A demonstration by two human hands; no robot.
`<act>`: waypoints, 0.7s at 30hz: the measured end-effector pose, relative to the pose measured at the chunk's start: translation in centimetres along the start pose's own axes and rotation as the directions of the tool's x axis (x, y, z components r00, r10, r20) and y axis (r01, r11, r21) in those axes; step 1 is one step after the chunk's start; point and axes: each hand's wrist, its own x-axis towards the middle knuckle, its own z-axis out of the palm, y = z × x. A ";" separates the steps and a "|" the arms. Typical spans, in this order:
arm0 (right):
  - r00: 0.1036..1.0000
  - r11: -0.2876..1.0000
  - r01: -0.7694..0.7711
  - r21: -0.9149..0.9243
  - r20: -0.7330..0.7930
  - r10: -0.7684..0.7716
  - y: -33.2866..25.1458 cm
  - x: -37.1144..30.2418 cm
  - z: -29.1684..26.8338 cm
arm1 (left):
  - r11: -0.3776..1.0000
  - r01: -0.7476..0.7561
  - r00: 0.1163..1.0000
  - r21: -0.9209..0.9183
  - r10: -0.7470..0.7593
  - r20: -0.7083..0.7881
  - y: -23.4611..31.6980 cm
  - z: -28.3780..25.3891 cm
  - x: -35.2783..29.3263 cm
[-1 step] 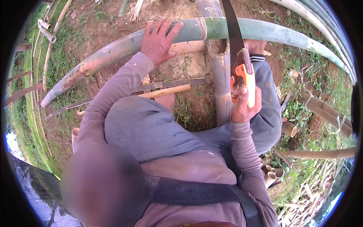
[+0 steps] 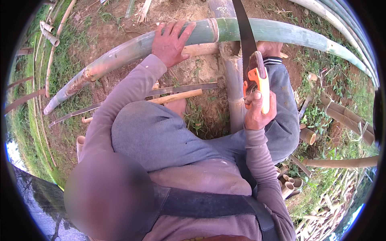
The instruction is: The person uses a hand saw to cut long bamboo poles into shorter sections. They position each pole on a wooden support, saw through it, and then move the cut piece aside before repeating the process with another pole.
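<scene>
A long green bamboo pole (image 2: 277, 30) lies across the view, bowed by the lens. My left hand (image 2: 171, 42) grips it left of a ringed joint, fingers spread over the far side and thumb along the near side. In my right hand (image 2: 261, 110) is a handsaw (image 2: 257, 86) with an orange and dark handle, the fingers wrapped round it. Its dark toothed blade crosses the pole just right of the joint, pointing away from me. Whether the blade has cut into the pole, I cannot tell. Beneath the pole is a thicker grey bamboo length (image 2: 236, 92), pointing away from me.
My foot (image 2: 270, 49) is close to the blade, by the pole's near side. A long flat blade (image 2: 183, 88) and a thin wooden stick (image 2: 177, 97) lie before my bent knee. More bamboo poles (image 2: 350, 26) are at the far right, and cut tubes (image 2: 288, 188) at the near right.
The handsaw and my right hand have shifted slightly to the left. My left hand has moved a touch to the right along the pole.
</scene>
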 end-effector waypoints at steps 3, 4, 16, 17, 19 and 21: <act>0.998 0.998 0.055 -0.038 0.039 -0.054 0.2 0.0 0.4 | 0.993 0.093 0.990 -0.068 -0.085 0.113 -1.1 1.8 1.7; 0.997 0.997 0.069 -0.046 0.049 -0.067 0.4 0.0 0.5 | 0.982 0.162 0.967 -0.098 -0.138 0.215 -1.5 1.3 3.1; 0.986 0.985 0.141 -0.098 0.098 -0.132 0.3 1.4 3.5 | 0.888 0.235 0.903 -0.395 -0.049 0.427 -8.6 1.6 10.0; 0.988 0.988 0.126 -0.094 0.100 -0.117 -0.2 1.6 3.8 | 0.910 0.202 0.926 -0.363 -0.057 0.373 -8.2 1.6 9.6; 0.986 0.984 0.143 -0.104 0.097 -0.133 0.3 2.4 4.5 | 0.965 0.156 0.948 -0.209 -0.087 0.307 -6.4 1.5 7.9; 0.964 0.955 0.257 -0.146 0.116 -0.241 -0.5 3.5 5.4 | 0.987 0.119 0.974 -0.104 -0.096 0.204 -5.5 2.3 6.4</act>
